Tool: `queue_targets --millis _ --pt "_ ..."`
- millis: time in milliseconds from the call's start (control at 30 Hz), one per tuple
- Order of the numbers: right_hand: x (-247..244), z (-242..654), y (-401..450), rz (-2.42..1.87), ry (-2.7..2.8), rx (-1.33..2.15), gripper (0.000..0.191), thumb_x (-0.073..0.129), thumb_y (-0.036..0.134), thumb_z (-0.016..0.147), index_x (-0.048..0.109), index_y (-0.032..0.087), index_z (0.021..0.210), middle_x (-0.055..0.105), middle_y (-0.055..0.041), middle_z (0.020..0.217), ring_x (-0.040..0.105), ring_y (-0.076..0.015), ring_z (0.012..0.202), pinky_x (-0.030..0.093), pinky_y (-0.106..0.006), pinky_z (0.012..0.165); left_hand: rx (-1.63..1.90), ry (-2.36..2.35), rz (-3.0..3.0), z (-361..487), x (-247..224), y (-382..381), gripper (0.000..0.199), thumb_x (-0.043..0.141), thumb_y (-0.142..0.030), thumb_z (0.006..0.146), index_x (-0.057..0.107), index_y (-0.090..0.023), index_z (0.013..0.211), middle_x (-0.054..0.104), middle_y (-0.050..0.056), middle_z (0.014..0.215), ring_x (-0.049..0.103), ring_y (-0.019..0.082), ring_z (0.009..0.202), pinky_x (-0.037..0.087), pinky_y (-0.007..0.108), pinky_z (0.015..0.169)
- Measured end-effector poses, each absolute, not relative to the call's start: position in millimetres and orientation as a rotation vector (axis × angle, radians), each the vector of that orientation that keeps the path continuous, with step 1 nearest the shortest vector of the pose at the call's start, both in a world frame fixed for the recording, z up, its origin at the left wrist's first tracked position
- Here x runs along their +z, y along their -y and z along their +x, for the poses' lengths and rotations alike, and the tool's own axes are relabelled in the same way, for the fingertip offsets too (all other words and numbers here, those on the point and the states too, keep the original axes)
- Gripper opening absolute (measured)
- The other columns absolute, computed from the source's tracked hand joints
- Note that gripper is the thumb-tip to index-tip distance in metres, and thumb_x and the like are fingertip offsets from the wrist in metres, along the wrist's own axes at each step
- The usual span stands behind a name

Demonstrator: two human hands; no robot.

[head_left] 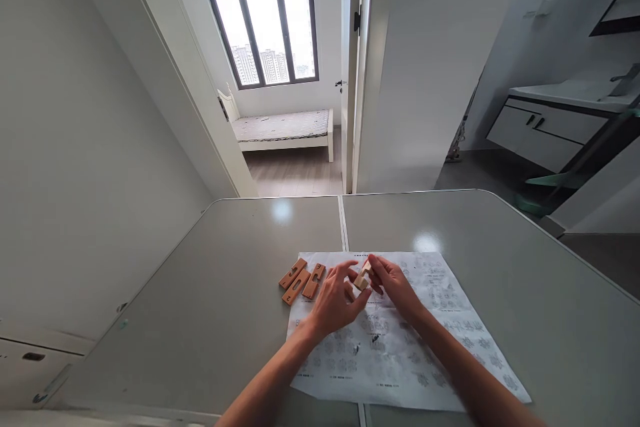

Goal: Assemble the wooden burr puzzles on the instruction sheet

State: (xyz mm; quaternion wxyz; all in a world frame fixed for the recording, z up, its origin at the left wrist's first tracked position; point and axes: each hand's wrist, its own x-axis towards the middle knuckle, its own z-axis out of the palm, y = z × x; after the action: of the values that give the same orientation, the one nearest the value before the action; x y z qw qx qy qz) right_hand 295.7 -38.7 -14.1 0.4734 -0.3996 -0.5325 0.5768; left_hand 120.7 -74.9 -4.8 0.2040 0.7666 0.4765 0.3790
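Above a printed paper sheet point(400, 373), my left hand point(336, 295) and my right hand point(393, 280) meet around small light wooden pieces point(361, 281). The left fingers are curled about the lower piece, thumb below it. My right thumb and fingers pinch the upper piece, close to the left fingertips. Whether the pieces are joined is hard to tell. Left of my left hand lie flat brown wooden pieces with cut-outs: one marked 1 point(293, 274), one marked 2 point(296, 287) and one more point(314, 281), partly on the sheet's edge.
A large grey table point(240, 320) with a centre seam carries the sheet. Beyond its far edge are a doorway, a bed point(285, 127) and a window point(267, 30). At the right stands a sink cabinet point(550, 127).
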Motion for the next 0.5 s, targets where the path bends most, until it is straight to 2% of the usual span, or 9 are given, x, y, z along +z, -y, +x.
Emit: queue_targets --millis 100,233,400,500 --pt "-21 300 33 -1.107 1.307 1.311 0.062 0.039 0.08 0.094 0.052 0.023 0.074 0.039 0.0061 0.057 0.036 -0.0131 0.048 0.032 -0.025 0.045 0.969 -1.283 2.169 120 -2 75 0.058 0.074 -0.03 0.084 0.047 -0.027 0.135 0.069 0.006 0.111 0.064 0.027 0.11 0.051 0.045 0.099" --pt "-27 306 30 -1.373 1.577 0.977 0.067 0.021 0.074 0.101 0.054 0.023 0.073 0.052 0.0012 0.059 0.047 -0.0165 0.053 0.038 -0.027 0.052 0.769 -1.096 2.349 116 4 74 0.072 0.086 -0.042 0.074 0.049 -0.028 0.134 0.059 0.01 0.135 0.052 0.033 0.127 0.045 0.051 0.109" --pt "-30 304 36 -1.442 1.786 0.793 0.061 0.029 0.068 0.103 0.056 0.023 0.071 0.062 -0.0023 0.062 0.055 -0.0201 0.059 0.034 -0.029 0.061 0.659 -1.074 2.405 109 4 71 0.097 0.092 -0.051 0.066 0.039 -0.031 0.146 0.049 0.011 0.146 0.045 0.033 0.135 0.042 0.051 0.114" --pt "-32 301 38 -1.48 1.878 0.711 0.057 0.031 0.063 0.104 0.058 0.024 0.073 0.066 -0.0039 0.066 0.059 -0.0214 0.063 0.03 -0.028 0.061 0.644 -1.122 2.408 106 2 68 0.098 0.093 -0.046 0.066 0.038 -0.032 0.146 0.049 0.01 0.145 0.045 0.033 0.135 0.043 0.052 0.114"
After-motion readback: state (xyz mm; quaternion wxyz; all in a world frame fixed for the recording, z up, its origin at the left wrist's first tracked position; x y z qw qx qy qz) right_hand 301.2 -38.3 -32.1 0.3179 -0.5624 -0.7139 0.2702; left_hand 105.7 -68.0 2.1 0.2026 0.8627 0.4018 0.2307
